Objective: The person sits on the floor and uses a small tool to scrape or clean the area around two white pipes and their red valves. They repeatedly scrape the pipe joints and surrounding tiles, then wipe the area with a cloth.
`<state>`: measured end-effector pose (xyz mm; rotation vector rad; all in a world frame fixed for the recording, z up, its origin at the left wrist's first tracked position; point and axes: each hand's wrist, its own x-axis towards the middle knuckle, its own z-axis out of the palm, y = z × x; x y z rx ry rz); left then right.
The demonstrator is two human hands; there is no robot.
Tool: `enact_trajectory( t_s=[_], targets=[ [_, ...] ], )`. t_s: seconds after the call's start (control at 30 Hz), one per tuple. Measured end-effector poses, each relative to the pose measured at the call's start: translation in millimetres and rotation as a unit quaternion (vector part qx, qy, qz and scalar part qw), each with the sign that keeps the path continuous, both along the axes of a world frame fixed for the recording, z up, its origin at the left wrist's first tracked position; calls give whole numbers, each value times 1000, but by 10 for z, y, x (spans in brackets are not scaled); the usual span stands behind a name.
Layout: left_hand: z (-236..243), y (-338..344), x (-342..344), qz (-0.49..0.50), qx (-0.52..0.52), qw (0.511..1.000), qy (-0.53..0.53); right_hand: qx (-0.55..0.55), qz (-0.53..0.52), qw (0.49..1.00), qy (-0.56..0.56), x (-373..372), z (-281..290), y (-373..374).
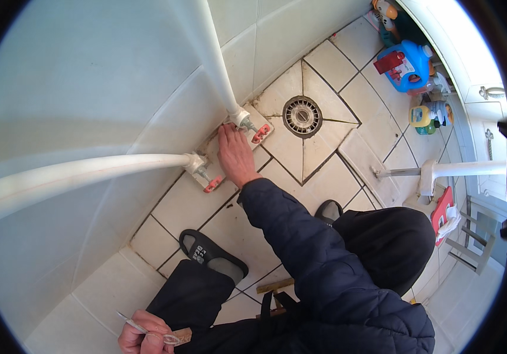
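Tiled floor (pixel 330 182) is stretching around the flat-fingered right hand (pixel 237 154), seemingly bracing between red-handled valves (pixel 260 133); the left hand (pixel 147 336) is pinching a pale strand (pixel 131 322).

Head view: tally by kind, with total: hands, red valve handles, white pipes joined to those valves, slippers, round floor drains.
Hands: 2
Red valve handles: 2
White pipes at those valves: 2
Slippers: 2
Round floor drain: 1
Total: 9

The floor drain (pixel 302 117) lies right of two pipes (pixel 219 71), left of bottles (pixel 417 52).
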<state>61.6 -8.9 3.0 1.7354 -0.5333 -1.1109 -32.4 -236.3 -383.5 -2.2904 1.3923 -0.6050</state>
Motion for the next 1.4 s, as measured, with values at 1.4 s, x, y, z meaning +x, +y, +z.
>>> enact_trajectory(
  t_s=[1.4],
  targets=[
    [-3,-104,-25,-4,16,1000,-2,2,115,993,-41,-5,-67,8]
  ],
)
